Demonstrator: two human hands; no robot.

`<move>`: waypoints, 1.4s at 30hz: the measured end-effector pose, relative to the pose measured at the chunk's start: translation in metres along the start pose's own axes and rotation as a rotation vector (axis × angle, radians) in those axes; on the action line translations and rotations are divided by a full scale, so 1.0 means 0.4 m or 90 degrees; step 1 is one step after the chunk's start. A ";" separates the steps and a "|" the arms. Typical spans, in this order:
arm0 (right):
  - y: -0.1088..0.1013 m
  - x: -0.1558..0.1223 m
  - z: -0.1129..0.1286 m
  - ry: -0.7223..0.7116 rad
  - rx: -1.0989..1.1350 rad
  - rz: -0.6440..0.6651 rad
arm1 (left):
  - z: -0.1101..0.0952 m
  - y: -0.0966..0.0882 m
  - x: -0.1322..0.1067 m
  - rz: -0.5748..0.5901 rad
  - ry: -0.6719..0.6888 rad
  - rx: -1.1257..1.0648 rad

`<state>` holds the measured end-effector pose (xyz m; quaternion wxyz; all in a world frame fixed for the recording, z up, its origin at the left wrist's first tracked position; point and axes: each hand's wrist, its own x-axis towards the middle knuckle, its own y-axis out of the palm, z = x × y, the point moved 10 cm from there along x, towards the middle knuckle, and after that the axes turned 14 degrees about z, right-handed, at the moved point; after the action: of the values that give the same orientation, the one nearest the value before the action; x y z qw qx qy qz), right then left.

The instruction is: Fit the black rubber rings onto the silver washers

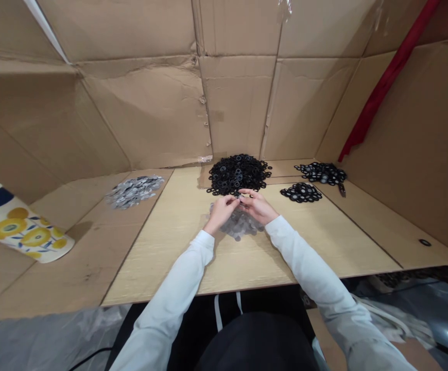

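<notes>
My left hand and my right hand meet fingertip to fingertip over the middle of the wooden board. Both pinch a small part between them, too small to name. Just beyond the fingers lies a big heap of black rubber rings. Under and just in front of my hands lies a heap of small silver metal discs. Both arms wear white sleeves.
Another pile of silver discs lies at the left. Two piles of black rings with silver centres lie at the right. A flowered paper cup lies at far left. Cardboard walls enclose the space; a red strip hangs right.
</notes>
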<state>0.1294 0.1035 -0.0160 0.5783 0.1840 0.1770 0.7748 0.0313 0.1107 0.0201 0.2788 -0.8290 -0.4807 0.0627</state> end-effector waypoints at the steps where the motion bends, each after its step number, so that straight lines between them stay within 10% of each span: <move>1: -0.003 -0.001 -0.001 0.001 0.020 -0.010 | -0.008 0.000 -0.001 -0.004 0.015 0.002; 14: 0.019 -0.004 0.024 -0.056 0.050 -0.003 | -0.057 0.001 -0.024 -0.090 0.117 -0.049; 33: 0.092 -0.053 0.165 -0.248 -0.682 -0.011 | -0.121 -0.015 -0.029 -0.022 0.195 0.272; 42: 0.048 -0.023 0.101 -0.143 -0.214 -0.007 | -0.115 -0.044 -0.047 -0.105 0.156 0.145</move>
<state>0.1357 0.0919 0.0278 0.6210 0.1691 -0.0197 0.7651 0.0253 0.0832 0.0647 0.4318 -0.7510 -0.4995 -0.0077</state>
